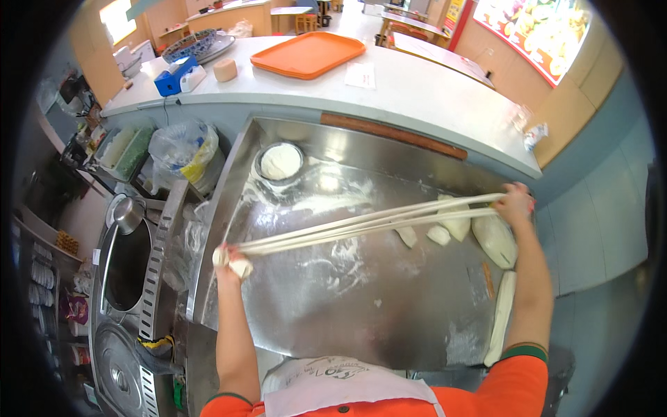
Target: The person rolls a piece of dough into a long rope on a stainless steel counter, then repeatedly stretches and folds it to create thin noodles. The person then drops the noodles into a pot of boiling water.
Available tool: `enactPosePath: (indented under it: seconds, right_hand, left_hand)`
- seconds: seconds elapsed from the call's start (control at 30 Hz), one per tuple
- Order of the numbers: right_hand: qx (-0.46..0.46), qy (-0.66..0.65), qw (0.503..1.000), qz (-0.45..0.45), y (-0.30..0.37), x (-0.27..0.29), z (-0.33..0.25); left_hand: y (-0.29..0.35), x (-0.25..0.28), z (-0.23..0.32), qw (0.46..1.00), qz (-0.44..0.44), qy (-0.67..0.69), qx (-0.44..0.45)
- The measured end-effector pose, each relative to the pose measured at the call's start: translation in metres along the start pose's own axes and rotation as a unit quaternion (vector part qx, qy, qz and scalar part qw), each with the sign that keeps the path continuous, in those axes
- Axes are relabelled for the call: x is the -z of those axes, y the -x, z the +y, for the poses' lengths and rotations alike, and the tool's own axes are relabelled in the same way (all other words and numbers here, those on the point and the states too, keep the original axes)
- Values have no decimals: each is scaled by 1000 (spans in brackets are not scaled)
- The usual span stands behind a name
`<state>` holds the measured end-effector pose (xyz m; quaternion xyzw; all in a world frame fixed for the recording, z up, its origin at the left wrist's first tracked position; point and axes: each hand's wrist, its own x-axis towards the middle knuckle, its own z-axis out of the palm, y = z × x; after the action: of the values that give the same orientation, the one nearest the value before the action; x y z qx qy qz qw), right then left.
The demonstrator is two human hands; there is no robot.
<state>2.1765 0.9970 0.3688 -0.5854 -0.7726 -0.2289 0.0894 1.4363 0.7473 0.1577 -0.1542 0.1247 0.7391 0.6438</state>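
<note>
Several long strands of pulled noodle dough [368,224] stretch between my two hands above a steel worktop [313,306]. At the left, my left hand [228,260] is closed round one end, with a thick dough tail bulging from it. My right hand [515,204], farther off and higher at the right, grips the other end in bent fingers. Beneath the strands on the right lie small dough pieces [438,235] and a larger covered-looking lump [495,241]. A dough log [501,318] rests along the right edge beside a thin brown stick [488,281]. Loose flour streaks the steel.
A bowl of flour [281,161] sits in the far left corner. A long wooden rod [393,135] lies along the back rim. Beyond it, a white counter [431,101] carries an orange tray [308,54]. Left of the worktop stand a deep pot [130,267] and a ladle [128,214].
</note>
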Motion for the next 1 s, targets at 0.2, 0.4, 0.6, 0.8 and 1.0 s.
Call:
enactPosePath:
  seconds: [0.2,0.4,0.6,0.8,1.0]
  right_hand:
    - [226,32,965,-126,-75,-137,-300]
    - [305,-150,932,-127,-12,-167,-360]
    - [141,-222,855,-448,-39,-122,-294]
    - [-14,-630,590,-505,9,53,-371]
    - [229,-490,756,-369,119,116,-505]
  left_hand:
    - [130,99,53,945,178,-70,-265]
    - [249,120,65,934,221,-26,-279]
    - [233,138,8,962,243,-63,-102]
    - [207,46,-63,934,156,-317,-59]
    - [136,-15,-146,901,5,-433,3]
